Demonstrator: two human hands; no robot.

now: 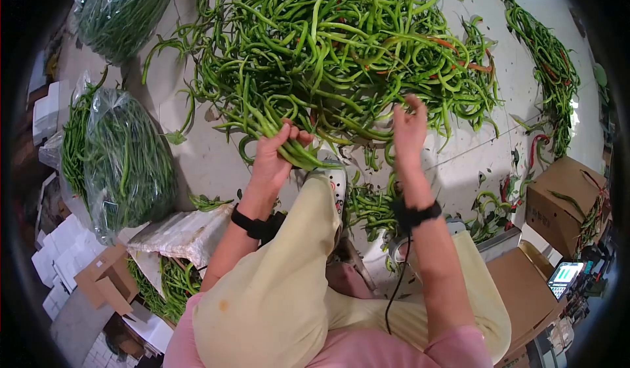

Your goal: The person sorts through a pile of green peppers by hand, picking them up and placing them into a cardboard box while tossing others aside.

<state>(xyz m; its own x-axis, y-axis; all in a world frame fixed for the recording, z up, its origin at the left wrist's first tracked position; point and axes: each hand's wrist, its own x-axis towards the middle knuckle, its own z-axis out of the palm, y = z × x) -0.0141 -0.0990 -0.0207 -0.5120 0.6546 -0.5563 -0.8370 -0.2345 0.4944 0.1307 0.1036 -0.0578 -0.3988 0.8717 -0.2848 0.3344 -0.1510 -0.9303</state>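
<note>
My left hand is closed around a small bunch of long green chili peppers, their ends sticking out on both sides of the fist. Over the near edge of a large pile of green chili peppers, my right hand is raised with thumb and fingers apart and nothing visible between them. A few red and orange peppers are mixed into the pile. Both wrists wear black bands.
Clear plastic bags of peppers stand at left, near a white foam box holding more. Loose peppers lie by my shoe. At right are a strip of peppers, cardboard boxes and a lit screen.
</note>
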